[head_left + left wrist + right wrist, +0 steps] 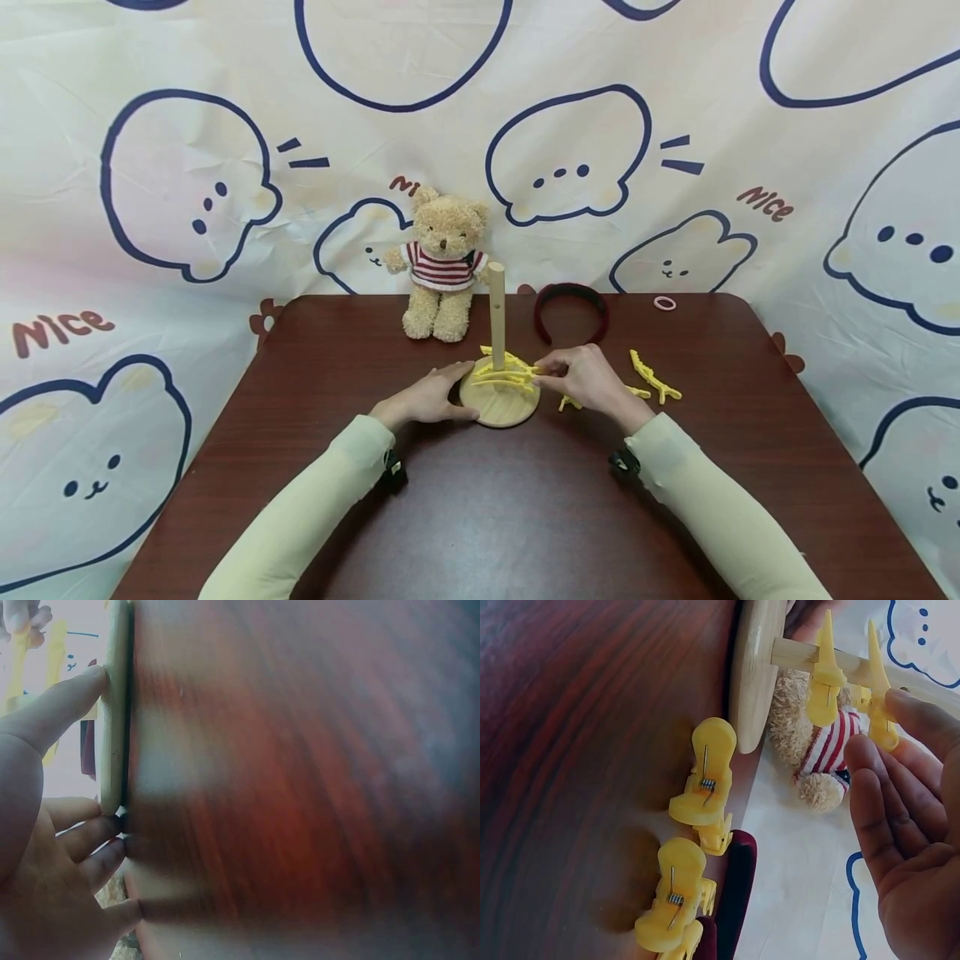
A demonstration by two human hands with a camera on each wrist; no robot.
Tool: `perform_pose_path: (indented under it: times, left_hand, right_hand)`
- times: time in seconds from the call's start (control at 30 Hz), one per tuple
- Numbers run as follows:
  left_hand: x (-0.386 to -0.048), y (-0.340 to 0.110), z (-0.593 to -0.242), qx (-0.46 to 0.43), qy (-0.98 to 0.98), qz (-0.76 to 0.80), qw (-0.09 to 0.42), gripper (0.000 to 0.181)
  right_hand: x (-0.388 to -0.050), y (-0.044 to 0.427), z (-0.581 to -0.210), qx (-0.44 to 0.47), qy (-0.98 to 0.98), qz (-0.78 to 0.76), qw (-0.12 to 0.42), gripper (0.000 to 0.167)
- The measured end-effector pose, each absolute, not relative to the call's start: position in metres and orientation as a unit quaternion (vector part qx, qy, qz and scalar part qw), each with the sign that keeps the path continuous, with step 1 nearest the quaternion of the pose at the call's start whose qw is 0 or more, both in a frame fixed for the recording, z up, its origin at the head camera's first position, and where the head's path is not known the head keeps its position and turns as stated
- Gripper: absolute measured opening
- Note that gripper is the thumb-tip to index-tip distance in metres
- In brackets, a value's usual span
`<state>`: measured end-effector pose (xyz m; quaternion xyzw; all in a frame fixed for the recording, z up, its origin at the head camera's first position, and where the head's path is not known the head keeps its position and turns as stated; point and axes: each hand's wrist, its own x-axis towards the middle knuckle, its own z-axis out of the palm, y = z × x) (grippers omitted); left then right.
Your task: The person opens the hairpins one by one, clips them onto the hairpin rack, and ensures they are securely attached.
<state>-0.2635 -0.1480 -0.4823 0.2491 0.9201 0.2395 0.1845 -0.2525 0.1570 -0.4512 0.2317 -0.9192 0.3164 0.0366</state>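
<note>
A wooden stand [498,411] with a round base and an upright post [497,321] stands mid-table. My left hand [429,396] holds the base at its left rim, thumb at the near side and fingers round the far side. My right hand [591,382] pinches a yellow hair clip [877,671] between thumb and fingers, close to the post. Beside it, another yellow hair clip [823,694] sits at the post, low above the base. To the right, several loose clips lie on the table, among them one clip [655,377] farther out and one clip [714,746] near the base.
Behind the stand a teddy bear [442,267] in a striped shirt is propped against the patterned cloth [570,50]. A dark red headband [572,290] lies at the back of the brown table [487,508], with a pink ring [664,303] farther right.
</note>
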Motion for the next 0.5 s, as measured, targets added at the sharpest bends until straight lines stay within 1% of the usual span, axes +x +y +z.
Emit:
perform_pose_path:
  times: [0.5]
  left_hand:
    - [-0.2630,-0.1477,-0.4811,0.246,0.921,0.238,0.186,0.099]
  right_hand:
    - [-0.2597,0.1539,-0.4541,0.238,-0.917,0.319,0.029,0.023]
